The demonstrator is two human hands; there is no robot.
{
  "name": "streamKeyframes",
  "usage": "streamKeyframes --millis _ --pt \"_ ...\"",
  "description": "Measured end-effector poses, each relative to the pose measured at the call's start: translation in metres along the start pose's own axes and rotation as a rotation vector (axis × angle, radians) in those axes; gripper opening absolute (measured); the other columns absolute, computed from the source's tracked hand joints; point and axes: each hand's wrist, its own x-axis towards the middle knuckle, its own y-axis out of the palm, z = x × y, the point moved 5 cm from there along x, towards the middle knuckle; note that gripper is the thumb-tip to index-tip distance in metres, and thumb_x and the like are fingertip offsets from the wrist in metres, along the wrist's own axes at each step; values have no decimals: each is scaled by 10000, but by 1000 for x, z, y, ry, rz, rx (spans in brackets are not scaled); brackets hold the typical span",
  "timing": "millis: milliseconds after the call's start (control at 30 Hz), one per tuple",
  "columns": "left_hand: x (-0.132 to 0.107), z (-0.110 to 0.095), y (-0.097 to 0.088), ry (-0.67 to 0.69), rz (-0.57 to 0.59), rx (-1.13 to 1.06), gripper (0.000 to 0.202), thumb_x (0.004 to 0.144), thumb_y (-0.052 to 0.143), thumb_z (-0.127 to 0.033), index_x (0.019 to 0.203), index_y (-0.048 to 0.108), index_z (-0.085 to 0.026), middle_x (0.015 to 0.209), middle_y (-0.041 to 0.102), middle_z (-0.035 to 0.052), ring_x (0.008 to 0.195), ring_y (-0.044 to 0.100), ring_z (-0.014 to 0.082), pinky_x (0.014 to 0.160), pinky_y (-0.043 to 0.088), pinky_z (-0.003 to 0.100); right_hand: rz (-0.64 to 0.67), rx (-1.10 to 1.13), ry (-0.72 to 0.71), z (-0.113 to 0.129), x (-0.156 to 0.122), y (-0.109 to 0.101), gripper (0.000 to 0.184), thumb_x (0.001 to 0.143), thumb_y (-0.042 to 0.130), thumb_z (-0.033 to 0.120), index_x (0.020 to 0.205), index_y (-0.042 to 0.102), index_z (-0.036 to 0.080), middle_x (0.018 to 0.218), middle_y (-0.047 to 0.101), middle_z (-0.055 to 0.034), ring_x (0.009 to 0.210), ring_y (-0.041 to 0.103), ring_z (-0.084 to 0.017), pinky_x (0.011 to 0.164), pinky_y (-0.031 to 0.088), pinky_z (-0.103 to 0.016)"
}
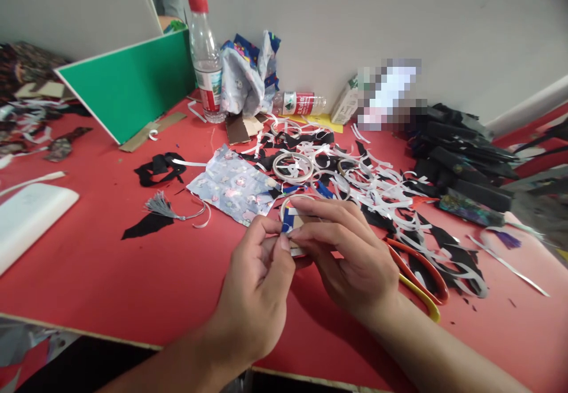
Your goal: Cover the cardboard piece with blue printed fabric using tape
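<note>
Between both hands, above the red table (pixel 177 280), is a small piece of tan cardboard (pixel 302 220) with blue fabric (pixel 288 220) along its left edge. My left hand (pixel 261 269) pinches that left edge between thumb and fingers. My right hand (pixel 350 251) grips the piece from the right, its fingers covering much of it. Just behind the hands lies a pale blue patterned cloth (pixel 235 184). A roll of tape (pixel 293 167) lies beyond them, and the orange and yellow handles of scissors (pixel 437 289) show beside my right wrist.
White strips and black scraps (pixel 377 186) spread over the right half. A water bottle (pixel 208 79) stands at the back by a green board (pixel 133 88); another bottle (pixel 299 103) lies down. Left are a grey tassel (pixel 163 206) and a white power bank (pixel 35 218). Dark fabric pieces (pixel 461 156) pile up right.
</note>
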Motion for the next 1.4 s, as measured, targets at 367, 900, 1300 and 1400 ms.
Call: streamKeyframes --millis 367,900,1300,1400 --pt "-2 -1 -2 50 59 88 145 1118 468 -312 1038 562 -237 958 729 5 783 653 103 733 547 224 -28 62 42 -2 -2 -2 193 963 705 90 1097 684 228 1291 756 -83 1205 683 -233 991 543 -411" --pt "-7 5 -1 50 83 134 189 1119 463 -358 1144 602 -232 1094 751 49 962 714 157 860 574 295 21 60 55 -5 -1 3 114 1019 632 139 1053 592 241 1180 740 -56 1190 689 -226 951 511 -377" --pt "-3 7 0 -98 3 28 242 1097 515 -411 1157 627 -205 1147 736 75 1086 699 200 863 600 298 39 0 55 -8 1 4 86 1088 532 219 1005 548 237 1173 724 -82 1187 681 -228 956 466 -393" --pt "-3 10 -2 -136 -20 18 306 1076 553 -436 1242 641 -194 1250 711 105 1132 688 231 893 614 335 40 -3 45 -9 1 3 86 1079 544 203 1003 548 241 1140 732 -74 1185 685 -229 949 471 -390"
